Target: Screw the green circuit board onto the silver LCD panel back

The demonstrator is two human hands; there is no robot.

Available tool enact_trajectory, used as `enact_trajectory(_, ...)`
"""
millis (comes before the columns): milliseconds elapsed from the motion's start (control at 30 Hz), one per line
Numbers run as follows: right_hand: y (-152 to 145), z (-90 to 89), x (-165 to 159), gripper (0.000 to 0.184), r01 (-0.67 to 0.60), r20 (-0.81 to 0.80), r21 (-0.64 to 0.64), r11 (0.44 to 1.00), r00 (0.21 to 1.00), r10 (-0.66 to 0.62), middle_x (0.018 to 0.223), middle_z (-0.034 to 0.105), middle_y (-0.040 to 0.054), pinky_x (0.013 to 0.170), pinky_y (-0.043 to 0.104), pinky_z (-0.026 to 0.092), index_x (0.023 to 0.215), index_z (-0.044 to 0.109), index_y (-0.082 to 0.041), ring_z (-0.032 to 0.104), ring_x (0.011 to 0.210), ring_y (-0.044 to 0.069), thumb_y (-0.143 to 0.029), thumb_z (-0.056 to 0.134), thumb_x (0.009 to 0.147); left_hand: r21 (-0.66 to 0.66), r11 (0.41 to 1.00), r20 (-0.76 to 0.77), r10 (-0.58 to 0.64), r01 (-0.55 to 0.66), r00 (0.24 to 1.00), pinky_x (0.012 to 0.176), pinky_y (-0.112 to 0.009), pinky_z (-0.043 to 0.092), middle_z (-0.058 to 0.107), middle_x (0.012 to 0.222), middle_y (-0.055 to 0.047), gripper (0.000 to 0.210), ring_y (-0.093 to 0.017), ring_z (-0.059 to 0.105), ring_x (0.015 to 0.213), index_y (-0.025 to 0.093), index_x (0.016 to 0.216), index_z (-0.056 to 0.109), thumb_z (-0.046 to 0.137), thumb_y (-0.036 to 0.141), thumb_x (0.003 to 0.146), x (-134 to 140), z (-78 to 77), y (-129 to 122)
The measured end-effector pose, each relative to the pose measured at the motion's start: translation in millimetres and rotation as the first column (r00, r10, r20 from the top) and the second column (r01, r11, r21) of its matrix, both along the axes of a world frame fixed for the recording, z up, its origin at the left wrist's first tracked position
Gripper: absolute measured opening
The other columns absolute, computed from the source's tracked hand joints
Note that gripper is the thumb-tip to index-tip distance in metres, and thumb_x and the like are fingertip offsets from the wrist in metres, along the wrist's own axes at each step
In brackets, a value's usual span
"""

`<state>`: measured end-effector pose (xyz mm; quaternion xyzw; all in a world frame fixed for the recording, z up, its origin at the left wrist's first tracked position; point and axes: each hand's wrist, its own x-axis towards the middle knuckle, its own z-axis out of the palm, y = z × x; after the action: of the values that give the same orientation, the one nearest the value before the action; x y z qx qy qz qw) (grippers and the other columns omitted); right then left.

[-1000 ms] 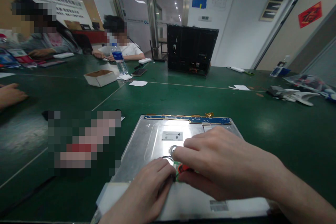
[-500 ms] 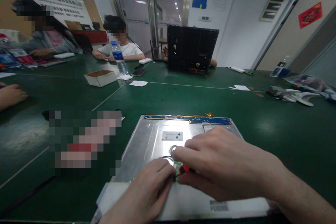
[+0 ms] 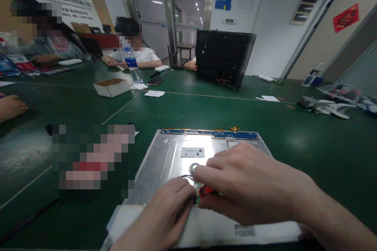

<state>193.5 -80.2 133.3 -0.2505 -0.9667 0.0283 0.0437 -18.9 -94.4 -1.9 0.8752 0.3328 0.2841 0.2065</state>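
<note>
A flat display panel [image 3: 147,172] with a bare metal back lies before me, a narrow blue circuit board [image 3: 188,133] along its far edge. My right hand [image 3: 244,184] is closed around a small red-and-black tool [image 3: 206,191]; most of it is hidden, so its kind does not show. Close beside it, my left hand [image 3: 165,208] rests on the panel, fingers pressed together; what they pinch, if anything, is hidden. Between the fingertips a little of a green circuit board [image 3: 198,185] shows. A round metal disc [image 3: 193,168] sits just beyond the fingers.
On the green table [image 3: 294,137] stand an open white box [image 3: 111,88] and a water bottle [image 3: 132,66]. A phone [image 3: 155,81] lies near them. Across the table, a person's hand holds a large black casing [image 3: 225,59]. Another person's hand [image 3: 13,108] rests at left.
Across the table, the black casing has turned and shifted right, showing its side. My two hands stay at nearly the same spot; the red-and-black tool has turned slightly.
</note>
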Motion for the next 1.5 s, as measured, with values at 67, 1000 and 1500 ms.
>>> enact_trajectory(67, -0.1, 0.3, 0.7, 0.010, -0.003, -0.006, -0.026, 1.000, 1.000, 0.003, 0.079, 0.064, -0.0001, 0.053, 0.030, 0.022, 0.096, 0.053, -0.020, 0.049, 0.061, 0.013, -0.030, 0.054, 0.095, -0.008, 1.000, -0.003, -0.003, 0.003, 1.000, 0.073, -0.029, 0.048, 0.067, 0.093, -0.003, 0.022, -0.020, 0.065, 0.084, 0.022, 0.094, 0.056, 0.043, 0.006, 0.084, -1.0, -0.2, -0.3)
enact_trajectory(1000, 0.5, -1.9, 0.9, 0.005, 0.011, -0.022, -0.008, 1.000, 1.000, -0.011, 0.078, 0.062, -0.0014, 0.052, 0.031, 0.023, 0.092, 0.053, -0.020, 0.047, 0.060, 0.013, -0.024, 0.052, 0.093, -0.023, 1.000, -0.024, 0.018, -0.018, 1.000, 0.074, -0.030, 0.050, 0.066, 0.092, -0.005, 0.021, -0.021, 0.063, 0.084, 0.022, 0.094, 0.057, 0.043, 0.009, 0.085, 0.4, 2.1, -2.1)
enact_trajectory(1500, 0.3, -4.2, 1.3, 0.008, 0.012, -0.020, 0.000, 1.000, 1.000, -0.012, 0.076, 0.062, -0.0017, 0.052, 0.030, 0.022, 0.090, 0.053, -0.020, 0.047, 0.059, 0.013, -0.026, 0.050, 0.095, -0.045, 0.998, -0.014, 0.032, -0.033, 0.999, 0.079, -0.032, 0.052, 0.066, 0.096, -0.005, 0.027, -0.021, 0.062, 0.087, 0.022, 0.098, 0.059, 0.043, 0.006, 0.083, 0.8, 2.7, -3.0)
